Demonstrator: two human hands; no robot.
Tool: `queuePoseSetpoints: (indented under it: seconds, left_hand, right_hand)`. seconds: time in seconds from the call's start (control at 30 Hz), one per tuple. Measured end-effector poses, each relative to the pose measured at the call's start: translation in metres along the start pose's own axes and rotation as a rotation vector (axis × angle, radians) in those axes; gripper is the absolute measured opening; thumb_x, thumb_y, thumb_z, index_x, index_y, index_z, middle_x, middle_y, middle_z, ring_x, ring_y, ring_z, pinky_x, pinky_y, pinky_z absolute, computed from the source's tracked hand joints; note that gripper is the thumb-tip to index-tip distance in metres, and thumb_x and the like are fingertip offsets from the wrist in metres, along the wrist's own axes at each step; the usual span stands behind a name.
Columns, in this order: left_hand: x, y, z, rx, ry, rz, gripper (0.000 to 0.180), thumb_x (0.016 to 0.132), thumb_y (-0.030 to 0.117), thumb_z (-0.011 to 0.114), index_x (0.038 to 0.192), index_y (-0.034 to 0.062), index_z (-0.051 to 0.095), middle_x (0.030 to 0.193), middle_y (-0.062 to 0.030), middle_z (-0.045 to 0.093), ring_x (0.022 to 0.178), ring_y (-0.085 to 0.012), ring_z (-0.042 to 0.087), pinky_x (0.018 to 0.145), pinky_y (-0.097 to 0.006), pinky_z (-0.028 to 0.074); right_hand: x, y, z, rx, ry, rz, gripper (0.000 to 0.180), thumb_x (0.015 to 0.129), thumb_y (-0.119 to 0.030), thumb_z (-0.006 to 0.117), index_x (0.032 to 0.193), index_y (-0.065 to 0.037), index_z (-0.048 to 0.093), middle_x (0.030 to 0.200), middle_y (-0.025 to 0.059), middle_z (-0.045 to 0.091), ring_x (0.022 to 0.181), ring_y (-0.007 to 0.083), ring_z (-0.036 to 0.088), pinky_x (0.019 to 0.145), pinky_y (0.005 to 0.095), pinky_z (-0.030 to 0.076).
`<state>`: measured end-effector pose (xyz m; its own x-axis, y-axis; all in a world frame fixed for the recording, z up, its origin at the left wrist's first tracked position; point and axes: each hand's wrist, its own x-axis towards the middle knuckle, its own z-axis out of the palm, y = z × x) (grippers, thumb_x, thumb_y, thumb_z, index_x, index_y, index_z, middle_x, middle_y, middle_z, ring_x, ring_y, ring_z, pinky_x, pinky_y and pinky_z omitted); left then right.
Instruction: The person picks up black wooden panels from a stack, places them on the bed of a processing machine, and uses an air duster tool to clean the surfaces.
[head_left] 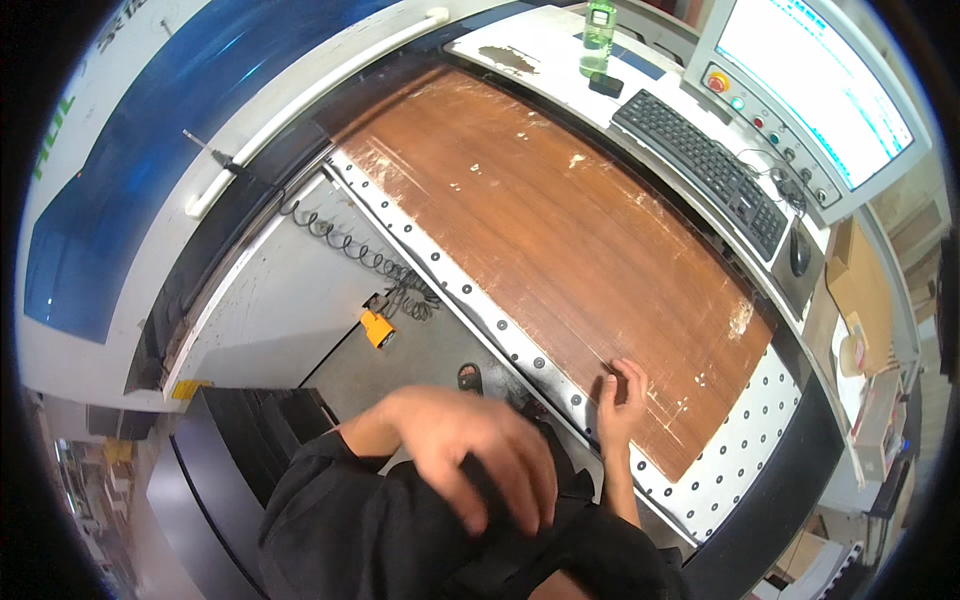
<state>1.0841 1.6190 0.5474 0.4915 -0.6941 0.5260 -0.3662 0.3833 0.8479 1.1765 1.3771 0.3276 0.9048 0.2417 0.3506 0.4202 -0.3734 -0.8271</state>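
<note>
Wooden panel [560, 250] | long axis upper-left to lower-right | right hand [622, 400] on edge

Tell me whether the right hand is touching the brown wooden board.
Touching. The head view shows the right hand with its fingers lying flat on the near edge of the brown wooden board, no gap visible. The left hand is blurred, close to the dark clothing.

Right hand [622, 395] flat on brown wooden panel [560, 240], left hand [475, 455] blurred above dark clothing [400, 540].
</note>
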Motion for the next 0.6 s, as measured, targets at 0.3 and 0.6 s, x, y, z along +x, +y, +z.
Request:
queuePoseSetpoints:
  seconds: [0.3,0.6]
  left_hand:
    - [0.013,0.014,0.088,0.077,0.164,0.248,0.054,0.094,0.056,0.071,0.114,0.0061,0.074,0.111,-0.0159,0.067,0.099,-0.0353,0.063,0.084,-0.046,0.052]
    - [-0.055,0.052,0.185,0.205,0.112,0.298,0.069,0.080,0.077,0.072,0.096,0.0108,0.062,0.098,-0.0089,0.055,0.089,-0.0311,0.053,0.081,-0.041,0.036]
  right_hand:
    - [-0.045,-0.026,0.003,0.196,-0.311,0.121,0.017,0.100,-0.006,0.062,0.112,0.001,0.072,0.100,0.0113,0.070,0.088,0.0176,0.065,0.079,0.0290,0.052]
    - [-0.124,-0.060,0.020,0.324,-0.469,0.205,0.020,0.106,-0.012,0.059,0.117,0.001,0.069,0.102,0.0083,0.074,0.092,0.0151,0.068,0.084,0.0289,0.053]
